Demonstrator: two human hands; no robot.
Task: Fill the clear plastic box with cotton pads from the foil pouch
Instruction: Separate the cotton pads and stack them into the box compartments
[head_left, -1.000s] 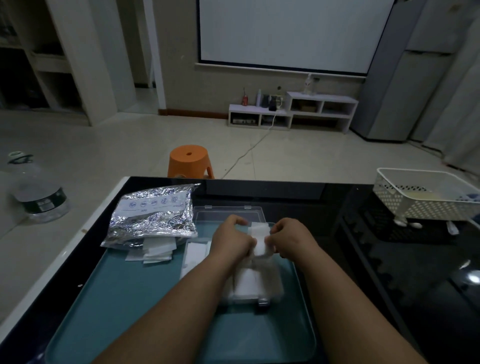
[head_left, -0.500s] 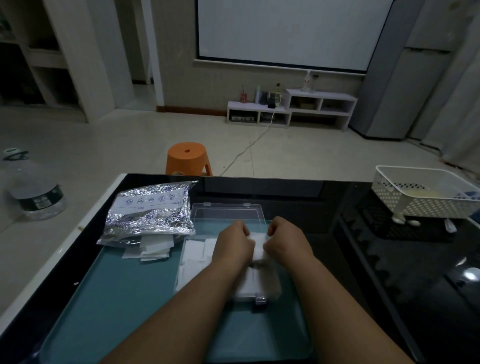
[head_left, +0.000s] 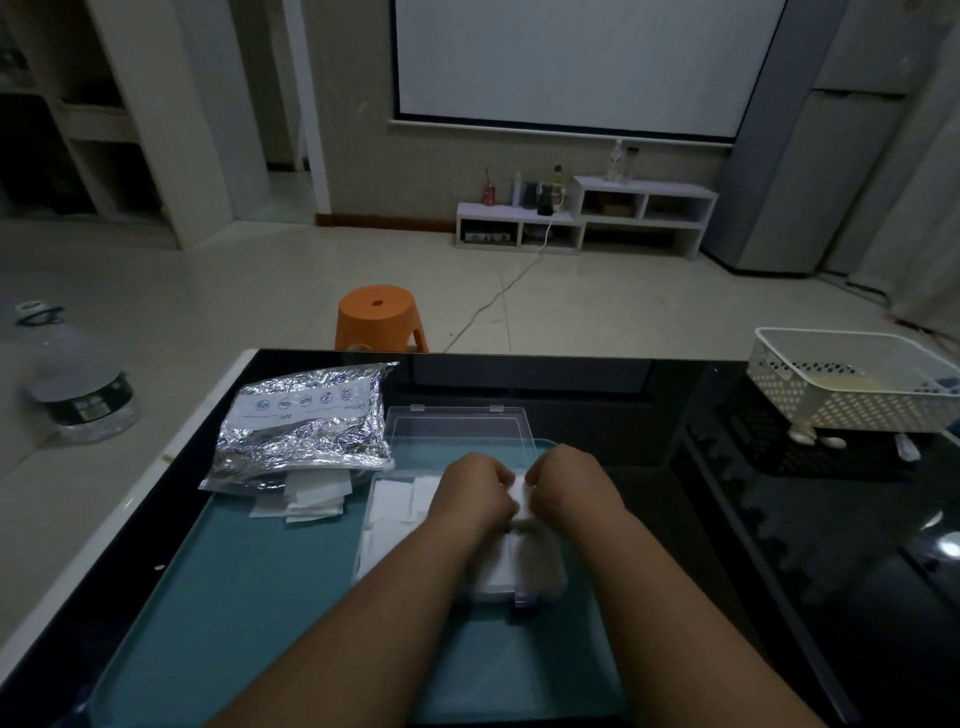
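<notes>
Both hands, my left hand (head_left: 475, 493) and right hand (head_left: 566, 488), are curled over the clear plastic box (head_left: 524, 577), fingers pinched together on a cotton pad (head_left: 521, 496) held between them, over the box's far half. Box sits on the teal tray (head_left: 249, 597), long axis running away from me, its open lid (head_left: 457, 423) lying flat beyond it. White pads already cover the box floor, more showing on its left side (head_left: 397, 506). Pad is directly under my fingertips, so the next move looks like straight down and press, neither hand nearer. Foil pouch (head_left: 306, 421) lies left of the box, mouth toward me, loose pads (head_left: 301, 501) spilling out just beside the box's left wall; left hand is the closer one for the next grab. Open tray room is left and near of the box; right of it the tray rim is close.
</notes>
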